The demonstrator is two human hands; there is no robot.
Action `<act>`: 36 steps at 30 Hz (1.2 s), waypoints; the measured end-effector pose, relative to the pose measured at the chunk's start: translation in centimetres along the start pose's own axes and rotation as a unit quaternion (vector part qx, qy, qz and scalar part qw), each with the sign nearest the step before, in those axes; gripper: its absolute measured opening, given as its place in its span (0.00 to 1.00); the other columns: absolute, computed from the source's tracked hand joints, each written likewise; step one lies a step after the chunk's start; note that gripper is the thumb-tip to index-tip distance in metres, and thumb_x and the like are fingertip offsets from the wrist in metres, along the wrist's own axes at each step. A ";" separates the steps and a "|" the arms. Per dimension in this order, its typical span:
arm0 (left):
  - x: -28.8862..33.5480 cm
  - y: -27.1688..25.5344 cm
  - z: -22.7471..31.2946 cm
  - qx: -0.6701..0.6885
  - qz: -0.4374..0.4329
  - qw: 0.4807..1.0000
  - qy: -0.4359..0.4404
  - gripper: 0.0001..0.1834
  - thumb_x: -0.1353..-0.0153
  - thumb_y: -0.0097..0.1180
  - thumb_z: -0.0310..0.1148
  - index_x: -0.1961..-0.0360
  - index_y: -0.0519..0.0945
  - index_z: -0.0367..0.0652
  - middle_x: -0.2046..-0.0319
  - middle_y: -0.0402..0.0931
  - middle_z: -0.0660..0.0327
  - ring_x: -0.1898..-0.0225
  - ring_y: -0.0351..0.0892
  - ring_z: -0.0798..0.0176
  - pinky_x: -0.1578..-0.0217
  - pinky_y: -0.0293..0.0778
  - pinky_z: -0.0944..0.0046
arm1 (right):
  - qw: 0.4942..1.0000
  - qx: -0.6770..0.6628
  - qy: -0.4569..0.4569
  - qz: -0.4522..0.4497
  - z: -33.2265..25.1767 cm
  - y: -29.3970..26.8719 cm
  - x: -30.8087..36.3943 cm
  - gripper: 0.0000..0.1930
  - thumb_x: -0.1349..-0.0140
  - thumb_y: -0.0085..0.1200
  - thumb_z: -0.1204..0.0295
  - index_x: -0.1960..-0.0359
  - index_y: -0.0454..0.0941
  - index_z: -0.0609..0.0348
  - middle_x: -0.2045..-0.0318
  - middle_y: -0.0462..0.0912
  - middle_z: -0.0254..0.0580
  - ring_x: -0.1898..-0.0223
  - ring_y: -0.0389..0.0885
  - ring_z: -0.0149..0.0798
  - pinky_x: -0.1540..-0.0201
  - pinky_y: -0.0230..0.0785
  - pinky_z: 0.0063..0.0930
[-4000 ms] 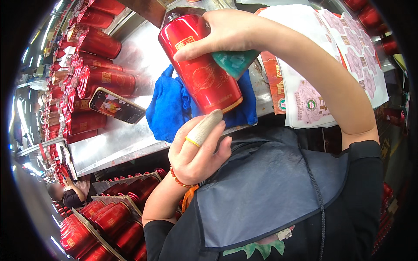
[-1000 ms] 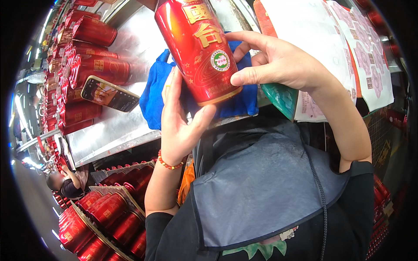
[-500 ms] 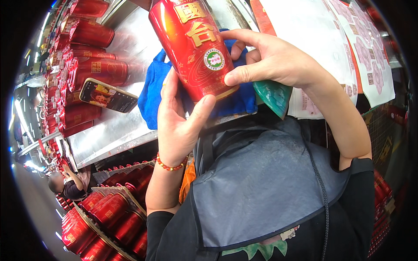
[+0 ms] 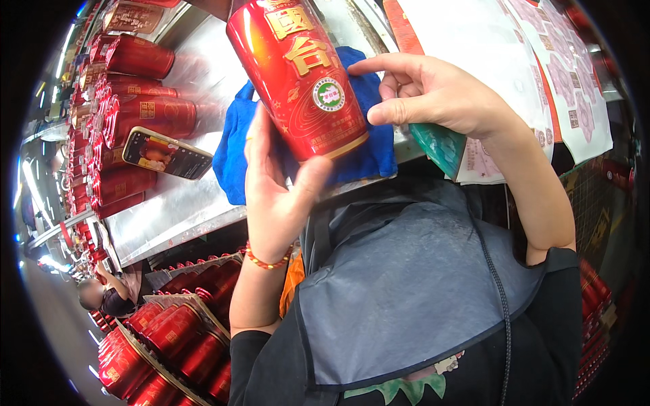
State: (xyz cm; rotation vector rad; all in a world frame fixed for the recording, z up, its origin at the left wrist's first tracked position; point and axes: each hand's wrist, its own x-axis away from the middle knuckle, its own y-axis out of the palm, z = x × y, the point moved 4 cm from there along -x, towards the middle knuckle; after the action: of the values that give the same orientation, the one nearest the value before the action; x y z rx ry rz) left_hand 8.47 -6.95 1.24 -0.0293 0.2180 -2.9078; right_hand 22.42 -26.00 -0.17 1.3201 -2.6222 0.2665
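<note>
A glossy red bottle [image 4: 298,88] with gold lettering and a round green-and-white sticker lies tilted over a blue cloth [image 4: 233,145]; its top is cut off by the upper edge. At its lower left is my left hand [image 4: 274,203], slightly blurred, the fingers stretched along the bottle's side and the thumb spread below its base. Just off the bottle's right side is my right hand [image 4: 440,98], index finger and thumb apart. Beneath that palm a flat green scraper-like piece [image 4: 439,145] sticks out, apparently held by the curled fingers, which are partly hidden.
A metal worktop [image 4: 162,223] carries a phone [image 4: 166,154] beside rows of red bottles [image 4: 149,115]. Printed decal sheets [image 4: 474,47] lie at the right. More red bottles [image 4: 172,331] stand on trays at lower left, near another person [image 4: 115,298].
My right hand has drawn off the bottle to the right, the green piece moving with it. My left thumb has loosened from the base. The bottle has shifted slightly up and left.
</note>
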 end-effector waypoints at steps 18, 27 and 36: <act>-0.2 -1.2 -2.7 -0.250 -0.003 0.958 0.139 0.53 0.43 0.72 0.38 0.24 0.53 0.33 0.26 0.55 0.42 0.26 0.56 0.41 0.27 0.52 0.48 | 0.999 -0.046 -0.006 -0.007 -0.2 1.1 1.1 0.36 0.41 0.72 0.69 0.32 0.71 0.63 0.68 0.73 0.26 0.72 0.71 0.17 0.69 0.64 0.11; -0.6 -0.6 -1.0 -0.309 -0.008 0.935 0.175 0.54 0.45 0.73 0.37 0.24 0.54 0.33 0.26 0.54 0.42 0.26 0.55 0.41 0.27 0.50 0.47 | 1.000 0.015 -0.002 0.000 -0.9 1.4 0.9 0.37 0.41 0.72 0.70 0.31 0.69 0.65 0.67 0.75 0.29 0.71 0.74 0.19 0.68 0.68 0.13; 2.1 2.0 3.8 -0.497 0.071 0.764 0.405 0.33 0.54 0.79 0.40 0.45 0.85 0.41 0.44 0.81 0.56 0.42 0.72 0.53 0.39 0.67 0.57 | 0.993 0.077 -0.040 0.085 -3.2 1.1 -2.0 0.43 0.38 0.72 0.62 0.28 0.62 0.72 0.67 0.73 0.29 0.67 0.76 0.20 0.64 0.70 0.14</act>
State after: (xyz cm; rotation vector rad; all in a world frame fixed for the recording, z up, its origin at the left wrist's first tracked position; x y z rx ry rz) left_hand 6.96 -9.90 4.68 1.0014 1.7399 -2.0917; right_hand 23.04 -23.00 2.33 1.1746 -2.8374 0.4601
